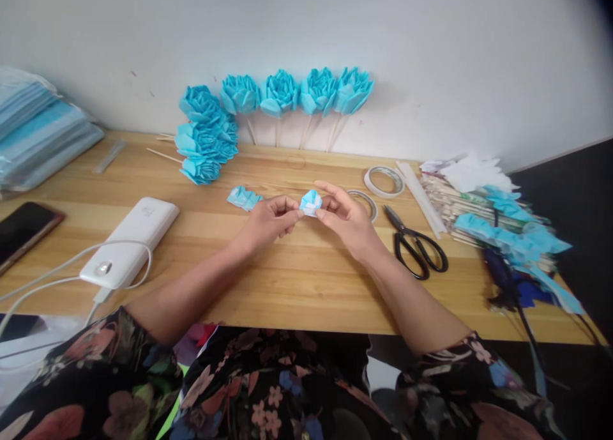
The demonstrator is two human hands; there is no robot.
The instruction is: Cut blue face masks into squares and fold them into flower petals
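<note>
- black floral-print clothing [268, 395] fills the bottom, nearest the camera, its sleeves ending around the elbows.
- left hand [276, 218] pinches closed, thumb against fingers, on the left edge of a small folded light-blue piece with white patches [311, 200].
- right hand [345, 221] grips the piece's lower right edge between thumb and a bent finger, another finger raised above it.
- the piece lies between both sets of fingertips, most of its face uncovered, above the wooden table [297, 293].
- a pleated blue strip [243, 198] lies just beside the left hand.
- right of the right hand are two tape rolls [368, 183] and black-handled scissors [407, 232].
- blue flowers on sticks [280, 94] lean against the wall; more blue flowers [204, 140] are heaped to their left.
- a white power bank [136, 232] sits left of the left forearm.
</note>
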